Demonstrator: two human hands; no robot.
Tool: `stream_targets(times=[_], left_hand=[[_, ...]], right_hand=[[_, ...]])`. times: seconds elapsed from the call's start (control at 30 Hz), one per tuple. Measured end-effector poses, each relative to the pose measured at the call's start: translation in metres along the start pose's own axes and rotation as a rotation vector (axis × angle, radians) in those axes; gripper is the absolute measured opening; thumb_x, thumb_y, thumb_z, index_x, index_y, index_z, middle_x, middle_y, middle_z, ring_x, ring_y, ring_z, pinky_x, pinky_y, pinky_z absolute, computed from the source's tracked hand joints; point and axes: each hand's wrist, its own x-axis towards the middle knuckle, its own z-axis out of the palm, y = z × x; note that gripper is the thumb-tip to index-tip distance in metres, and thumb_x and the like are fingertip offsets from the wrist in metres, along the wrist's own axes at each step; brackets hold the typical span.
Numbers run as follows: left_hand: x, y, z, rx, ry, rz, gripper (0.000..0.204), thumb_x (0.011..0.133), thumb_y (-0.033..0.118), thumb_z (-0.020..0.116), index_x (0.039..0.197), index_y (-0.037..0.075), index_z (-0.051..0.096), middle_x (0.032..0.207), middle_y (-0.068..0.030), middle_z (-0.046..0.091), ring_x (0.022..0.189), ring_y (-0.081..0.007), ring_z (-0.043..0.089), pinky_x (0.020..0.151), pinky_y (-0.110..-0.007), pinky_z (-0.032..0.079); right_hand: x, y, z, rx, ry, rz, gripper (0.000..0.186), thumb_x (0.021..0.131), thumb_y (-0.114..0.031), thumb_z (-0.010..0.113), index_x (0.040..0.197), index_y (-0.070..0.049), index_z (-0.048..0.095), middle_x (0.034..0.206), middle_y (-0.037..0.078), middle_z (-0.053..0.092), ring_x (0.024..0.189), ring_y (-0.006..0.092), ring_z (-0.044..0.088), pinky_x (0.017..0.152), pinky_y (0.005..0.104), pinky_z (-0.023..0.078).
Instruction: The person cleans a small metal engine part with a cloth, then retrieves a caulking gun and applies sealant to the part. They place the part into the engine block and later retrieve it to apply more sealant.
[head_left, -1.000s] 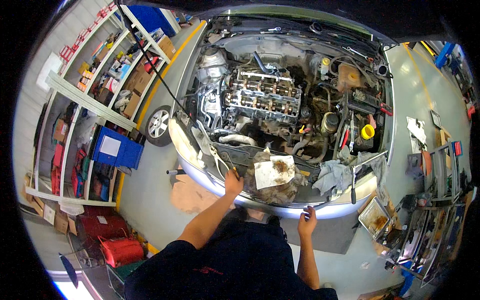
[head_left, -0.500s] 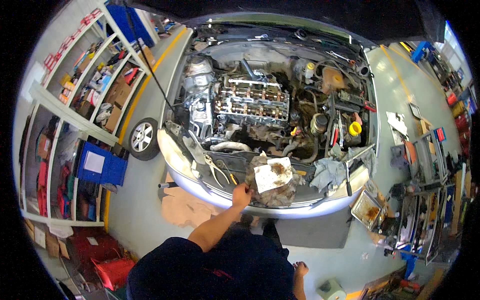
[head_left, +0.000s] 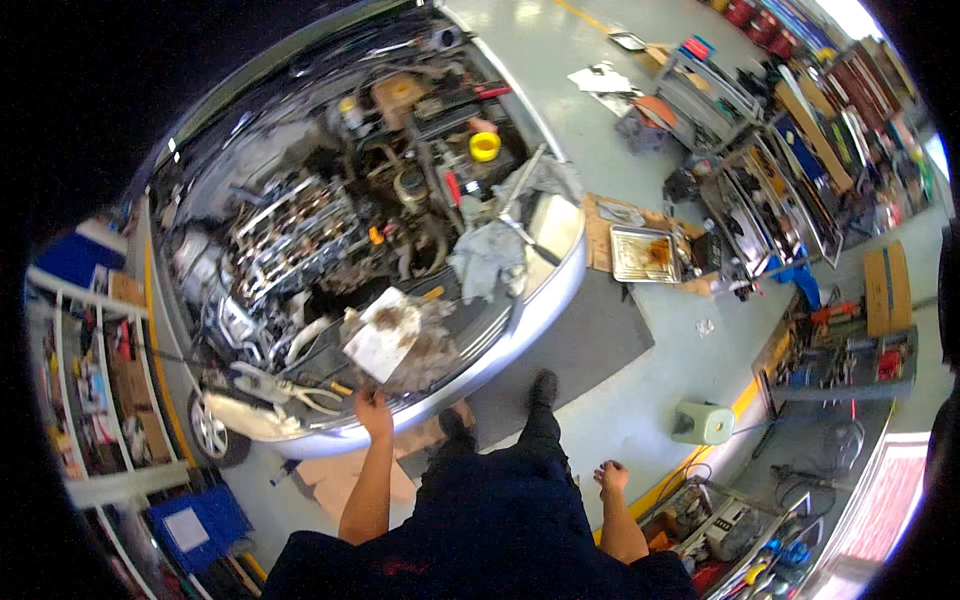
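My left hand (head_left: 373, 410) is at the front edge of an open engine bay, its fingers curled together. Just beyond the fingertips lies a white, oil-stained sheet (head_left: 372, 352) on a brown, dirty cloth (head_left: 428, 355). Whether the fingers pinch their edge or something small, I cannot make out. Beside this hand rest pliers (head_left: 312, 397) and an orange-handled tool (head_left: 342, 388). My right hand (head_left: 611, 476) hangs low over the floor, fingers loosely bent and apart, with nothing in it. Past the cloth, the engine (head_left: 295, 235) shows its exposed camshafts.
A grey rag (head_left: 487, 262) and a yellow cap (head_left: 485, 147) lie to the right in the bay. An oily metal tray (head_left: 643, 254) sits on cardboard on the floor. Near my right hand are a pale green stool (head_left: 702, 424) and a tool cart (head_left: 735, 525). Shelves stand left.
The view has swung right, so the car appears tilted and farther left. My left hand stays near the cloth's edge. My right forearm shows more fully, still hanging by my side.
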Motion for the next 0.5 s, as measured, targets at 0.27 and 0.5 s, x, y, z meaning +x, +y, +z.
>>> stream_targets(times=[0.27, 0.5], left_hand=[[-0.089, 0.008, 0.060, -0.173, 0.013, -0.598, 0.022, 0.100, 0.026, 0.064, 0.104, 0.005, 0.060, 0.080, -0.0073, 0.059, 0.052, -0.0169, 0.055, 0.041, -0.035, 0.044], [-0.145, 0.211, 0.284, -0.048, -0.778, -0.539, 0.031, 0.105, 0.029, 0.060, 0.118, 0.001, 0.067, 0.096, -0.0120, 0.070, 0.072, -0.0224, 0.068, 0.064, -0.035, 0.057]], right_hand=[[0.133, -0.094, -0.014, 0.182, -0.103, -0.114, 0.030, 0.097, -0.015, 0.072, 0.117, 0.008, 0.066, 0.095, 0.016, 0.073, 0.072, 0.0219, 0.071, 0.059, 0.0308, 0.057], [0.216, -0.249, -0.019, 0.243, -0.200, -0.393, 0.018, 0.100, -0.006, 0.067, 0.103, 0.011, 0.073, 0.088, 0.018, 0.076, 0.071, 0.0213, 0.071, 0.063, 0.0332, 0.061]])
